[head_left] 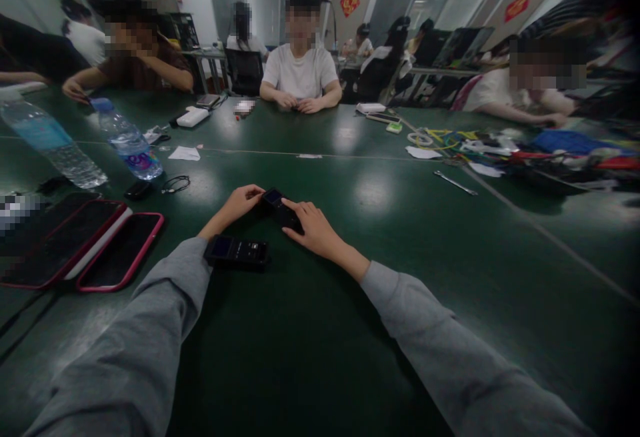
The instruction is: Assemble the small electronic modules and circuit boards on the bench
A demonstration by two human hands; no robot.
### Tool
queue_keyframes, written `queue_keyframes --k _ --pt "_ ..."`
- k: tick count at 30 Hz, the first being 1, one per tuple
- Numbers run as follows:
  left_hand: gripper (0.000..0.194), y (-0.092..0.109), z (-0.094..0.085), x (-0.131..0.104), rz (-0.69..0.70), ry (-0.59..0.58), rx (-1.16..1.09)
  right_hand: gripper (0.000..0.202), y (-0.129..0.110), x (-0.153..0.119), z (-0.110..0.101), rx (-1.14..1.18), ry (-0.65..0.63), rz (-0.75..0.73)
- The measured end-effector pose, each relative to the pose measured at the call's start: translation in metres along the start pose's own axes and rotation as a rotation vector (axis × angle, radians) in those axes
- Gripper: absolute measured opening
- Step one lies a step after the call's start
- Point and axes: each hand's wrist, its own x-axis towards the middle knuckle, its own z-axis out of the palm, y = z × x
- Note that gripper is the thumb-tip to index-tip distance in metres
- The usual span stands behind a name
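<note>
Between my two hands is a black handheld device (273,196) with a small dark screen, tilted on the green table. My left hand (243,201) has its fingers closed at the screen end; its fingertips are partly hidden there. My right hand (314,229) grips the other end, fingers over the top and thumb along the near side. A second black handheld device (239,252), with a screen and buttons, lies flat beside my left sleeve cuff, nearer to me.
On the left lie a red-edged phone (123,252) and a larger red case (63,240), with two water bottles (131,144) behind. A wrench (455,183) and a heap of cables (500,147) are on the right. Across the table (320,357) sits a person in white (301,70).
</note>
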Motion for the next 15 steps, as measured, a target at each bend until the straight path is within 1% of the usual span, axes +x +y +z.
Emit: queue_keyframes --k 15 --pt "0.033 -0.0055 -0.0008 0.0012 0.006 -0.005 0.017 0.068 0.001 -0.0008 -0.0002 0.015 -0.007 0.01"
